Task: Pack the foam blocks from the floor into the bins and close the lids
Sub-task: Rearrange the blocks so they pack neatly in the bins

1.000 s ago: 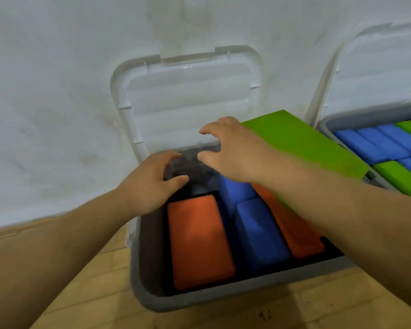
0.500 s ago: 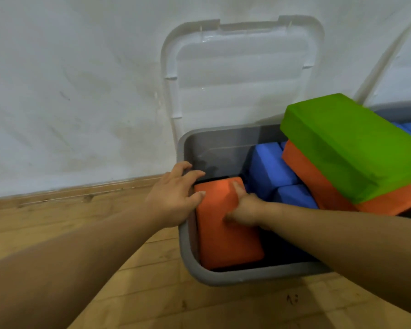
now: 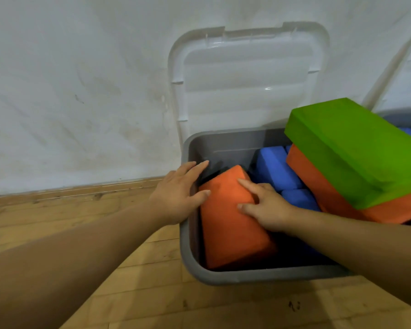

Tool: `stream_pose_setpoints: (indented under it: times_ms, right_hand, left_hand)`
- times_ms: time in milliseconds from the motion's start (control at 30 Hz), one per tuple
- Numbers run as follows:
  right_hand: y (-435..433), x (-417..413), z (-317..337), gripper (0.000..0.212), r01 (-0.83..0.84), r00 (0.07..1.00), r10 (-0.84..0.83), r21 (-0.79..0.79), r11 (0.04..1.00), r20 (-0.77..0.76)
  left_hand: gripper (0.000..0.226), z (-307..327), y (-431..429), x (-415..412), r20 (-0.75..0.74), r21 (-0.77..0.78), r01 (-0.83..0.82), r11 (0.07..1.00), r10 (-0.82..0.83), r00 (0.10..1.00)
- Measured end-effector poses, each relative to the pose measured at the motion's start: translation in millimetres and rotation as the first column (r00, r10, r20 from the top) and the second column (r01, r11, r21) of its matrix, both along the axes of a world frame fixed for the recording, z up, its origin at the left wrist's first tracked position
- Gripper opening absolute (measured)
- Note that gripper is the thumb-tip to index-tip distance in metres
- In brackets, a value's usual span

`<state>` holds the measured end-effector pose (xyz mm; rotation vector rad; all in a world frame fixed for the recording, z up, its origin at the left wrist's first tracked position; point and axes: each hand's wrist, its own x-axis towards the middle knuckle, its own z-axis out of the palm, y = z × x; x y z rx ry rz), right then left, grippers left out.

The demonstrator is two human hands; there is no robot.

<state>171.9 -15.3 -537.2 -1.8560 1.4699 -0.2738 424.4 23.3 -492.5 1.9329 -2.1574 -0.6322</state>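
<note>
Orange block [image 3: 230, 224] now tilted, far end raised, against grey bin's [image 3: 223, 277] left wall. I see right hand [image 3: 268, 210] pressing its top, fingers spread; left hand [image 3: 176, 193] flat over bin's left rim, thumb touching block. My worry: shoving jolts bin, green block [image 3: 356, 150] perched over bin's right side slides off.

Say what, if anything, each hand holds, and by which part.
Right hand lies atop the orange block near its right edge; whether its fingers grip that edge cannot be told. Left hand rests on the left rim of the bin, thumb touching the block.
</note>
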Motion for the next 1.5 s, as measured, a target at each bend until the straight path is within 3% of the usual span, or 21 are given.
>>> stream_pose_setpoints:
  times_ms: [133, 233, 300, 367, 433, 533, 667, 833, 1033, 1200, 1300, 1500]
  right_hand:
    - [-5, -6, 54, 0.064, 0.005, 0.992, 0.021, -0.213, 0.977, 0.122]
    - [-15, -3, 84, 0.06, 0.141, 0.904, -0.021, -0.252, 0.957, 0.428]
    - [-22, 6, 87, 0.061, 0.193, 0.824, -0.038, -0.219, 0.956, 0.565]
    - [-27, 17, 84, 0.06, 0.202, 0.778, -0.042, -0.186, 0.962, 0.626]
    - [-33, 26, 80, 0.066, 0.183, 0.769, -0.038, -0.164, 0.969, 0.638]
    - [-39, 35, 67, 0.077, 0.169, 0.846, -0.09, -0.105, 0.98, 0.526]
    - [-41, 38, 34, 0.051, 0.157, 0.953, -0.14, -0.042, 0.987, 0.267]
    - [-55, 45, -12, 0.057, 0.019, 1.0, -0.02, 0.148, 0.989, 0.002]
    - [-79, 51, -54, 0.09, -0.079, 0.981, 0.118, 0.233, 0.969, -0.157]
    - [-86, 58, -83, 0.103, -0.158, 0.885, 0.24, 0.228, 0.961, -0.4]
    - [-83, 58, -78, 0.092, -0.207, 0.824, 0.301, 0.239, 0.949, -0.481]
    - [-88, 42, -32, 0.067, -0.363, 0.826, 0.426, 0.23, 0.903, -0.368]
  left_hand:
    - [0.085, 14, -2, -2, -0.118, -0.06, -0.079, 0.995, 0.071, 0.99]
    - [0.088, 40, -9, -8, -0.496, -0.039, -0.132, 0.99, 0.096, 0.863]
    - [0.098, 53, -19, -10, -0.642, -0.044, -0.146, 0.988, 0.084, 0.762]
    - [0.108, 62, -24, -7, -0.701, -0.057, -0.142, 0.988, 0.062, 0.71]
    - [0.112, 69, -24, 2, -0.654, -0.109, -0.143, 0.984, 0.037, 0.755]
    - [0.101, 86, -23, 18, -0.438, -0.273, -0.237, 0.933, 0.099, 0.894]
    - [0.096, 89, -24, 35, -0.422, -0.355, -0.334, 0.873, 0.169, 0.891]
    - [0.093, 82, -25, 38, -0.444, -0.36, -0.328, 0.873, 0.149, 0.884]
    - [0.093, 77, -27, 40, -0.451, -0.363, -0.334, 0.87, 0.15, 0.88]
    - [0.092, 74, -29, 43, -0.439, -0.382, -0.331, 0.863, 0.145, 0.886]
    - [0.092, 73, -29, 43, -0.438, -0.381, -0.333, 0.862, 0.149, 0.886]
    - [0.091, 71, -30, 44, -0.447, -0.377, -0.341, 0.861, 0.153, 0.881]
